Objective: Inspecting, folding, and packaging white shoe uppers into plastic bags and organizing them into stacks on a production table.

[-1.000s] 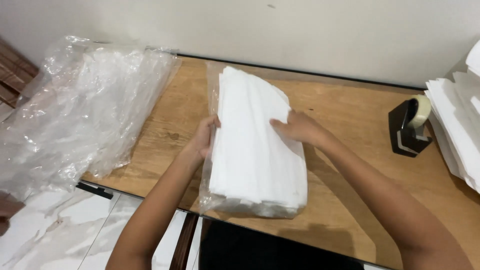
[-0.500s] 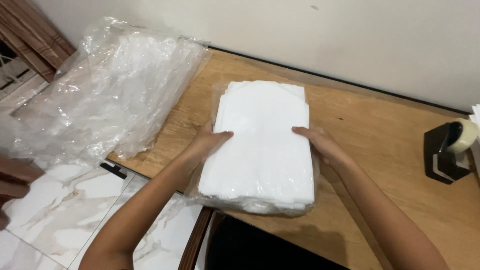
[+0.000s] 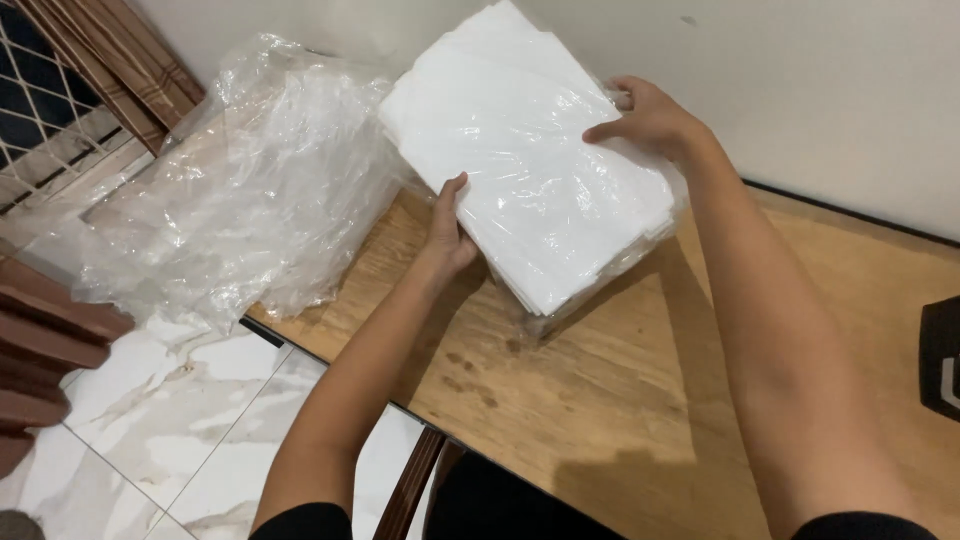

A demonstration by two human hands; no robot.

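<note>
A thick white stack wrapped in clear plastic is lifted off the wooden table and tilted, its far end raised toward the white wall. My left hand grips its near left edge, thumb on top. My right hand holds the far right edge, fingers curled over the top. The stack's low corner hangs just above the tabletop.
A big heap of crumpled clear plastic film covers the table's left end and hangs over the edge. A black object sits at the right border. White marble floor tiles and brown slats lie to the left.
The wrapped stack lay flat on the table with a hand on each side; now both hands have raised it and swung it up to the left, toward the plastic heap.
</note>
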